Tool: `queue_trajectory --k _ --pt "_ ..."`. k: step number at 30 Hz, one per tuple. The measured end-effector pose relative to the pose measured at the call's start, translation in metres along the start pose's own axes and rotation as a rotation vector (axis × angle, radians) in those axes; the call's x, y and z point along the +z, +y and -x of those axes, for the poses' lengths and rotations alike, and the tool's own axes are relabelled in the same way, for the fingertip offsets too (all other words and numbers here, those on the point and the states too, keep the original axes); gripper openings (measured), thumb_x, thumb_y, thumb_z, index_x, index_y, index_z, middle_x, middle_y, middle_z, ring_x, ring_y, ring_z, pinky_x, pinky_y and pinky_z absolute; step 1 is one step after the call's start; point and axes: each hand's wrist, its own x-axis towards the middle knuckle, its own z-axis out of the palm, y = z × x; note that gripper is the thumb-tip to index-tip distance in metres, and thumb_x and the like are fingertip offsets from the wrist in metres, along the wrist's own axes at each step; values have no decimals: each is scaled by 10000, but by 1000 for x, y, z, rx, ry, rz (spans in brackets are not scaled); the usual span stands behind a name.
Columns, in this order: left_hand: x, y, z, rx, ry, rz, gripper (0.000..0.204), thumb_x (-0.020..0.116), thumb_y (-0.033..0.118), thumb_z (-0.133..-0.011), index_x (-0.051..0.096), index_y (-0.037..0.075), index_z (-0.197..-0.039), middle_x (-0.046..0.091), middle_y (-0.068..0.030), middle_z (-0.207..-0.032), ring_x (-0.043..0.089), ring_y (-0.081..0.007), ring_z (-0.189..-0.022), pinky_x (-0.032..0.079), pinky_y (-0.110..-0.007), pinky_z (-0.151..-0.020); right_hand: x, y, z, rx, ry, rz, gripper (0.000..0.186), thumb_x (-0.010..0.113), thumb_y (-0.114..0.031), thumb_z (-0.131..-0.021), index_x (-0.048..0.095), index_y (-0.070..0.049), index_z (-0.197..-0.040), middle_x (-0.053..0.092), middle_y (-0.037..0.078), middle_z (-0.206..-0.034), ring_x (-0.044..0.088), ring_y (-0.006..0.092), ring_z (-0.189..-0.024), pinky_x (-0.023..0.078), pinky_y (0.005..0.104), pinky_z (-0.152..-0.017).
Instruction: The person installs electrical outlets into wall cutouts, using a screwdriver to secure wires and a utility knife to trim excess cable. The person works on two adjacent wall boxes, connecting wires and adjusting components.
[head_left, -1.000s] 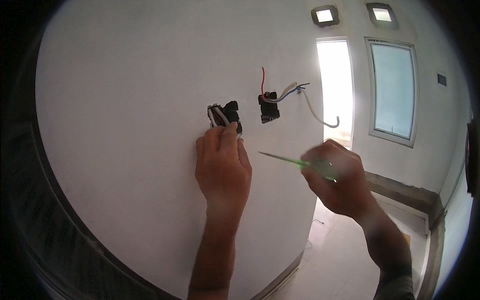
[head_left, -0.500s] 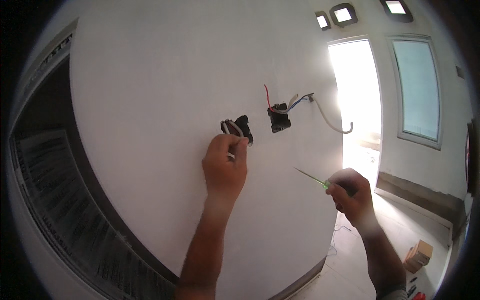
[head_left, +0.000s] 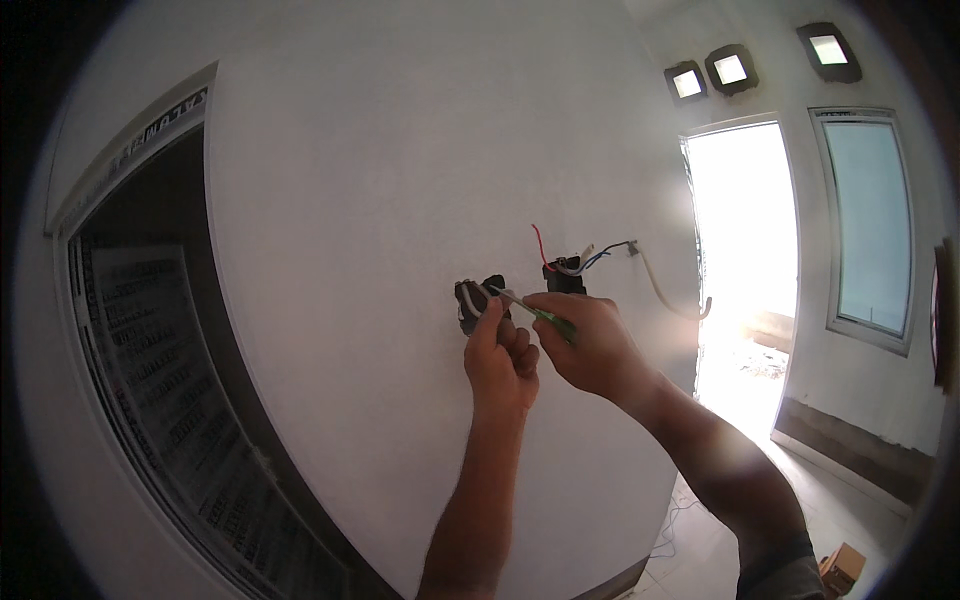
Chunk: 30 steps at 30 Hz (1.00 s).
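White wall (head_left: 350, 200) fills the middle, bright doorway (head_left: 745, 230) at 2-3 o'clock, cardboard box (head_left: 843, 569) on floor at 4. Black wall box (head_left: 493, 281) w/ greyish wires (head_left: 468, 303) sits just off L hand (head_left: 503, 366), at its 11 o'clock; L fingers curled in by box's lower edge, can't tell if they grip a wire. R hand (head_left: 592, 342) closed round green screwdriver (head_left: 555, 323), tip toward 10 o'clock, at the box. 2nd wall box (head_left: 563, 279) at 2 o'clock from 1st, red wire (head_left: 539, 243) poking out toward 11

Right arm (head_left: 715, 465): dark grey sleeve (head_left: 778, 568), hem lying across the arm; bare from hem to fingers. Left forearm (head_left: 473, 505) and hand (head_left: 500, 372): bare.
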Motion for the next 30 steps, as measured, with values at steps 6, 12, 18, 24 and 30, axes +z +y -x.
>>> queue_trajectory --k 6,12,18,24,30 --pt "-3 0 -13 43 -5 -18 183 626 210 -1007 660 87 -1138 330 98 -625 260 -24 -483 211 -228 -405 14 -7 -17 44 -51 20 278 617 -92 -915 704 -12 -1166 724 207 -924 715 338 -822 551 393 -764" --pt "-2 1 -13 27 7 -32 209 637 216 -1010 656 79 -1166 331 96 -605 278 -18 -473 235 -216 -394 23 3 -18 19 2 54 291 606 -87 -890 714 -29 -1154 703 221 -832 692 366 -773 537 423 -731" --pt "-1 4 -13 32 -5 -52 216 636 220 -1012 650 63 -1160 331 93 -596 288 -12 -468 240 -211 -392 21 -3 -23 144 -39 -22 302 611 -96 -896 701 21 -1159 700 195 -817 657 277 -682 525 406 -684" --pt "3 -1 -14 18 -45 23 240 585 251 -1037 665 36 -1108 372 84 -613 338 -19 -478 284 -229 -398 3 -32 -38 682 -190 -373 301 590 -143 -963 665 -19 -1227 621 61 -747 531 114 -522 400 257 -451" --pt "15 -5 -22 30 -53 151 294 536 259 -1058 664 -5 -1069 422 76 -647 378 -27 -496 304 -231 -412 18 -33 -35 -73 -290 724 290 557 -87 -936 655 3 -1193 685 151 -871 686 297 -727 541 411 -669"
